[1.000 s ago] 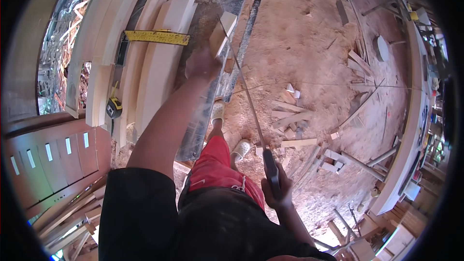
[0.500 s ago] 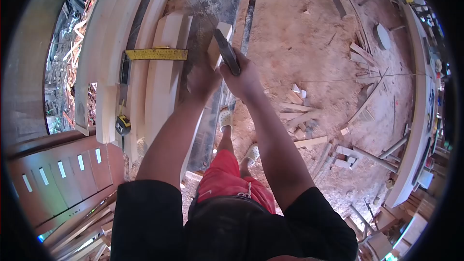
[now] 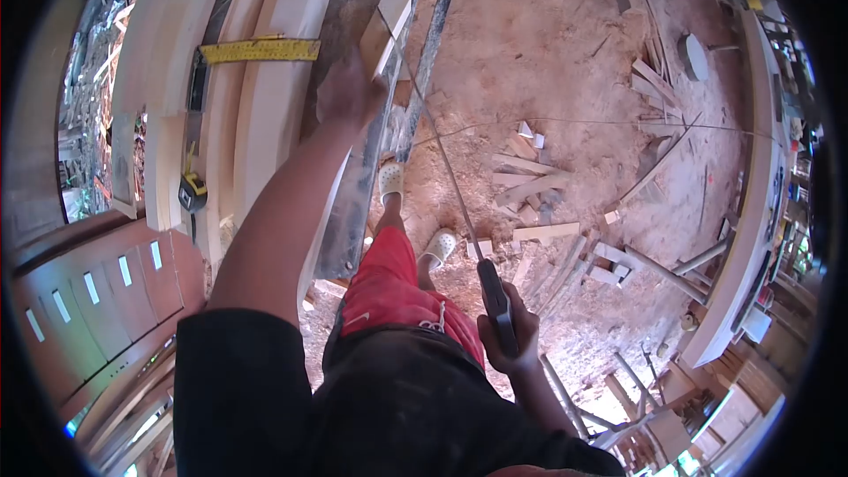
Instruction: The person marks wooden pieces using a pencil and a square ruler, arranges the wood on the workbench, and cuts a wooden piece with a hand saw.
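Note:
My right hand is closed around the dark handle of a handsaw, low and close to my body. Its thin blade, seen nearly edge-on, reaches up and left to a pale piece of wood at the bench edge. Around the near part of that wood my left hand is closed; its fingers are slightly blurred. Left of this hand lie long pale boards, with a yellow marked rule across them. A yellow and black tape measure rests farther left.
Below my hands runs the dark bench edge, with my clog-shod feet beside it. Wood offcuts and sawdust cover the ground to the right. A long beam stands far right, and a brown panelled door lies at lower left.
My right hand has pulled the saw handle from beside the left hand down and right toward my body, exposing the long blade. The left hand stays at the wood; the view has shifted slightly.

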`<state>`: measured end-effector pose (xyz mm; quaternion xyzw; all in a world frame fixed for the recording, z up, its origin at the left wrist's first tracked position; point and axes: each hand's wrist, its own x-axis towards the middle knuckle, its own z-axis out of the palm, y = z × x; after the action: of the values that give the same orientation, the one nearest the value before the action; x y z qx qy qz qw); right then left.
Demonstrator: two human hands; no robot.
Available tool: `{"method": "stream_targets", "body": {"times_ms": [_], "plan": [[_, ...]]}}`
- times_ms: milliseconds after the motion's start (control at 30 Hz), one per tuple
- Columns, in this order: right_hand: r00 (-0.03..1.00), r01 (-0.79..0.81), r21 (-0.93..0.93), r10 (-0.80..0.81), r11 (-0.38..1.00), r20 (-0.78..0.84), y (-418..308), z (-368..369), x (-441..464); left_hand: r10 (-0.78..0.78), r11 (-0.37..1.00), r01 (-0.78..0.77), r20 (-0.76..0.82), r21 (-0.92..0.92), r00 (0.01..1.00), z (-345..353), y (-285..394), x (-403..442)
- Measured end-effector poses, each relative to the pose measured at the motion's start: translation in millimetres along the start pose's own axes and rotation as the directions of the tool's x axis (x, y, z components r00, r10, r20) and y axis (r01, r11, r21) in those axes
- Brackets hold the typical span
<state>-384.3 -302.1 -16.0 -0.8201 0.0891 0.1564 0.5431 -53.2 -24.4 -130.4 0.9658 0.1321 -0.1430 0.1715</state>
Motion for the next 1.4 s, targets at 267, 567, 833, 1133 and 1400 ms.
{"method": "stream_targets", "body": {"times_ms": [267,567,833,1133,1400], "plan": [[0.97,0.24,0.137,-0.233,0.961,-0.068,-73.5,87.7,310.4,0.097,0.992,-0.106,-0.133,-0.063,0.986,6.2,-4.1,2.8],[0.996,0.083,0.092,-0.081,0.992,-0.026,0.3,37.5,116.7,0.06,0.996,-0.066,-0.089,-0.063,0.994,1.1,-4.0,4.8],[0.994,0.109,0.03,-0.109,0.994,0.029,-0.7,18.7,98.5,0.039,0.99,-0.045,-0.049,-0.134,0.998,-4.9,-0.9,5.6],[0.969,0.246,0.171,-0.236,0.954,-0.072,-77.5,103.2,331.3,0.063,0.975,-0.085,-0.114,-0.203,0.991,7.0,-11.4,-1.7],[0.941,0.332,0.183,-0.311,0.926,-0.131,-68.6,111.4,314.6,0.265,0.919,-0.33,-0.283,-0.216,0.922,32.5,-23.8,24.9]]}}
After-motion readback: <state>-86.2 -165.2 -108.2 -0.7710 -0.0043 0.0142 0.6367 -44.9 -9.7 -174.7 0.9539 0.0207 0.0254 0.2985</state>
